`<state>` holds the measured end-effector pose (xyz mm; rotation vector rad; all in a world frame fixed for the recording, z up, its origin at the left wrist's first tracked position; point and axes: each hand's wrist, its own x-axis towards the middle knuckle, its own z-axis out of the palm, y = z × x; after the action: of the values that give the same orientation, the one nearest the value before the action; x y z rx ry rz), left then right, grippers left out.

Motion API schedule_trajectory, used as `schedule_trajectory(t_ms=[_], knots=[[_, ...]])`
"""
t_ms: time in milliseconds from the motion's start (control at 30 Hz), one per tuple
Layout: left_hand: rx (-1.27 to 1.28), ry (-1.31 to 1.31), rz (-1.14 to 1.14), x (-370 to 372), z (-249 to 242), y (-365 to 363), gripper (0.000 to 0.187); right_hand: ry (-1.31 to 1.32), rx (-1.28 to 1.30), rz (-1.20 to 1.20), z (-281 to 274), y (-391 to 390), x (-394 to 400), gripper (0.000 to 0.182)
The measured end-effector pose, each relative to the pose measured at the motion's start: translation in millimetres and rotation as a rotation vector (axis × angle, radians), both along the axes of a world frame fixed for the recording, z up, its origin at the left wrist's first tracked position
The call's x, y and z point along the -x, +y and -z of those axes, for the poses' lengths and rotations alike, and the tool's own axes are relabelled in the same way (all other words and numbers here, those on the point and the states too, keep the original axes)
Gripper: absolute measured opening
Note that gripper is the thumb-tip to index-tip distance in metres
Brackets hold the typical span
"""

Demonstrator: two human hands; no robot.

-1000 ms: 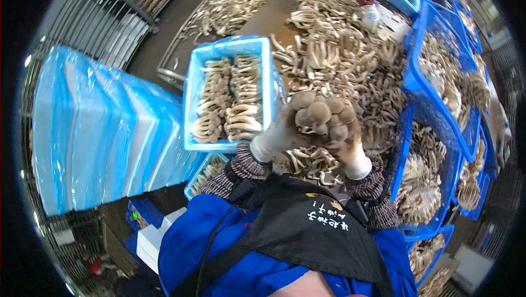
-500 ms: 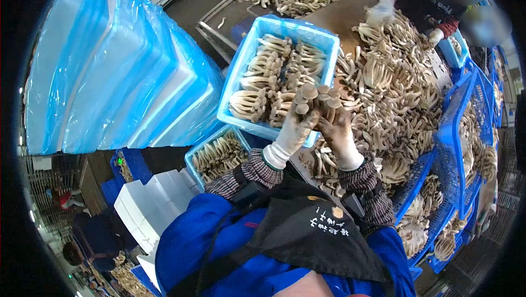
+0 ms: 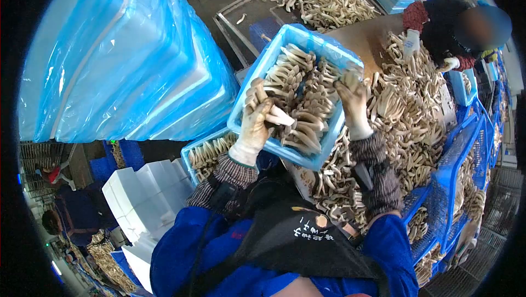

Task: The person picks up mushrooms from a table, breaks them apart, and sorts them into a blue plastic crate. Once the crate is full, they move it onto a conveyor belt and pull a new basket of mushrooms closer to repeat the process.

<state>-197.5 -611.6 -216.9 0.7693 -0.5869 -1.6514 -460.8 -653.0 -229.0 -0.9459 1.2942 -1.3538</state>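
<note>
Brown-capped mushrooms with pale stems are gripped in my left hand, gloved in soiled white, over the near left side of a foam box lined with blue film. Rows of mushrooms fill the box, stems outward and caps toward the middle. At the box's right rim is my right hand, also gloved. Its fingers are smeared by motion, so I cannot tell what they hold. Loose mushrooms are heaped on the table just right of that hand.
Film-wrapped foam boxes stand stacked at left. Another mushroom-filled box and white foam blocks are at near left. Blue crates line the right side. Across the heap, a co-worker's gloved hand touches mushrooms.
My hands, together over the box's near edge before, are now apart: left to the left side with mushrooms, right to the right rim. The box appears more rotated, and the whole view has shifted.
</note>
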Motion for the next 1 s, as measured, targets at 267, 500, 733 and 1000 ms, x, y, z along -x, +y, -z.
schedule_trajectory(t_ms=[267,500,733,1000], knots=[[0.175,-0.453,0.081,-33,-10,-23,0.048,1.557,-0.006,-0.4,35,-104,38,0.035],[1.02,-1.676,0.22,-12,-28,-122,0.044,1.866,-0.008,-0.475,37,-83,43,0.059],[1.398,-1.882,0.473,51,7,-229,0.045,1.191,0.278,-0.168,-32,18,58,0.06],[1.357,-1.878,0.623,59,44,-247,0.068,0.909,-0.041,0.242,-24,219,96,0.042]])
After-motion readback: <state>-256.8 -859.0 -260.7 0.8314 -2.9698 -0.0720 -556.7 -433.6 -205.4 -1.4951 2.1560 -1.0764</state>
